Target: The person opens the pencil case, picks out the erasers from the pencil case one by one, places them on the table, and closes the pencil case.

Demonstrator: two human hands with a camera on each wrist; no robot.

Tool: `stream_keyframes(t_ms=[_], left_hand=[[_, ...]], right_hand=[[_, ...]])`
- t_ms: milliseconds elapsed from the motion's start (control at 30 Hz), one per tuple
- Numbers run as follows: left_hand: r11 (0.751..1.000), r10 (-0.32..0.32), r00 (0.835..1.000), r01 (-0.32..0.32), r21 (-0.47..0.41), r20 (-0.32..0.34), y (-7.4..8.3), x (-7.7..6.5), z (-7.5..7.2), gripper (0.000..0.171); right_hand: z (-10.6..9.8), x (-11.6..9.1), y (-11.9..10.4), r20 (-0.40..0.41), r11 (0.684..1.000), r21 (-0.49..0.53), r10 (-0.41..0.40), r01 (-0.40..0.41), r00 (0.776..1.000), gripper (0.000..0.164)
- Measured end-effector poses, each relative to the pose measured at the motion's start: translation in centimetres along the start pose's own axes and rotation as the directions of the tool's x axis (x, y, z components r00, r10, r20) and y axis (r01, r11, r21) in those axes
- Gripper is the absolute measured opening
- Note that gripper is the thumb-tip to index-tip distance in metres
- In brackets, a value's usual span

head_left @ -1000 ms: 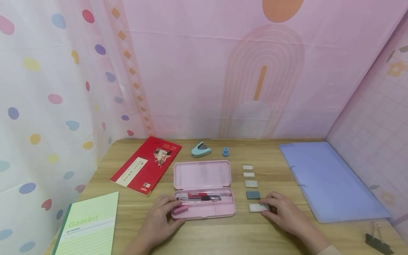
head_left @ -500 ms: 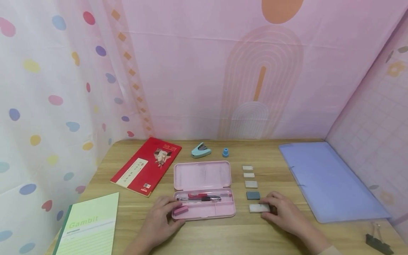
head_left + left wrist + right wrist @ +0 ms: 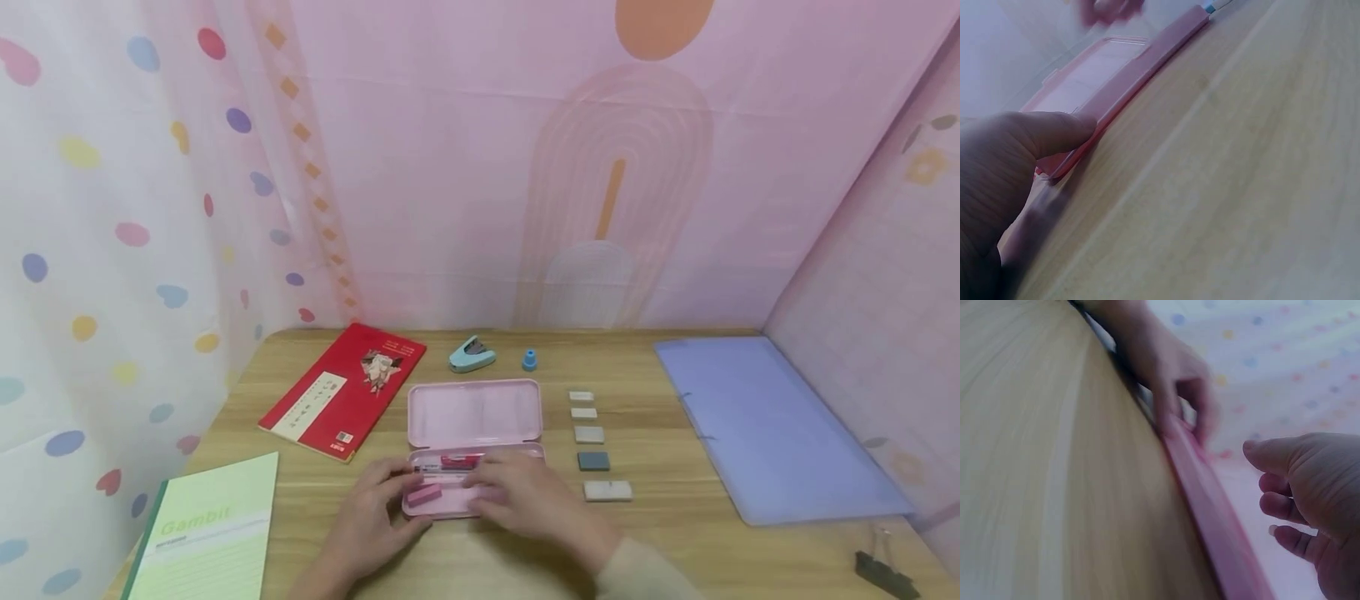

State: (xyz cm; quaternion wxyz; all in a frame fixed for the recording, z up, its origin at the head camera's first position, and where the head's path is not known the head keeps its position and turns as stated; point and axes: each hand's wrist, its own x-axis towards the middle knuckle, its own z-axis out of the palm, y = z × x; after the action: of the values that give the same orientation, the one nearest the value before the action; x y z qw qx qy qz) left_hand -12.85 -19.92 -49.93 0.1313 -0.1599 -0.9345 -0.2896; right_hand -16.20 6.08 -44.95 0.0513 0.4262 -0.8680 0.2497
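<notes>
An open pink pencil case [image 3: 475,417] lies on the table with its lid folded back. My left hand [image 3: 375,525] grips its near left corner, the thumb [image 3: 1063,132] against the front wall. Just by those fingers, a pink eraser [image 3: 424,495] rests inside the case. My right hand [image 3: 525,496] hovers over the right part of the case, fingers loosely bent and apart, holding nothing. It covers much of the pens, though a red pen [image 3: 459,461] still shows. To the right, a column of erasers ends nearest me with a white eraser [image 3: 608,491], just beyond a dark blue-grey eraser [image 3: 594,461].
Behind the case are a light-blue stapler [image 3: 472,356] and a small blue cone-shaped piece [image 3: 529,360]. A red booklet [image 3: 345,392] and a green notebook [image 3: 210,533] lie left. On the right are a blue folder [image 3: 780,429] and a black binder clip [image 3: 885,573].
My right hand has left the nearest white eraser, which stays on the table, and moved left over the pencil case. The left hand holds its place at the corner.
</notes>
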Motion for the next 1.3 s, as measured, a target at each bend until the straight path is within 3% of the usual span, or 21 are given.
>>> stream_keyframes(t_ms=[200,500,667,900,1100,1300], left_hand=[[1.0,0.031,0.999,-0.031,0.001,-0.009,-0.1,-0.1,-0.5,0.051],[0.999,-0.029,0.999,0.029,-0.03,0.016,0.3,0.0,-0.6,0.051],[0.999,-0.023,1.0,0.023,-0.028,0.007,0.3,0.0,-0.6,0.051],[0.999,-0.038,0.999,0.038,-0.016,0.018,0.2,-0.2,-0.6,0.051],[0.999,-0.042,0.999,0.043,-0.003,0.025,0.1,-0.2,-0.5,0.051],[0.998,-0.064,0.997,0.065,-0.008,0.047,0.3,-0.1,-0.3,0.051]], right_hand=[[3.1,4.2,-1.2,0.035,0.996,-0.029,-0.078,0.079,0.996,0.013],[4.3,5.3,-1.1,0.033,0.99,-0.106,-0.096,0.099,0.995,0.014],[3.9,4.8,-1.0,0.046,0.991,-0.113,-0.071,0.075,0.996,0.011],[2.3,2.1,1.0,0.082,0.996,-0.039,0.079,-0.076,0.993,0.01],[2.2,1.3,2.5,0.062,0.996,0.016,0.088,-0.089,0.994,0.012],[2.1,1.0,2.5,0.036,0.987,0.101,0.123,-0.126,0.992,0.007]])
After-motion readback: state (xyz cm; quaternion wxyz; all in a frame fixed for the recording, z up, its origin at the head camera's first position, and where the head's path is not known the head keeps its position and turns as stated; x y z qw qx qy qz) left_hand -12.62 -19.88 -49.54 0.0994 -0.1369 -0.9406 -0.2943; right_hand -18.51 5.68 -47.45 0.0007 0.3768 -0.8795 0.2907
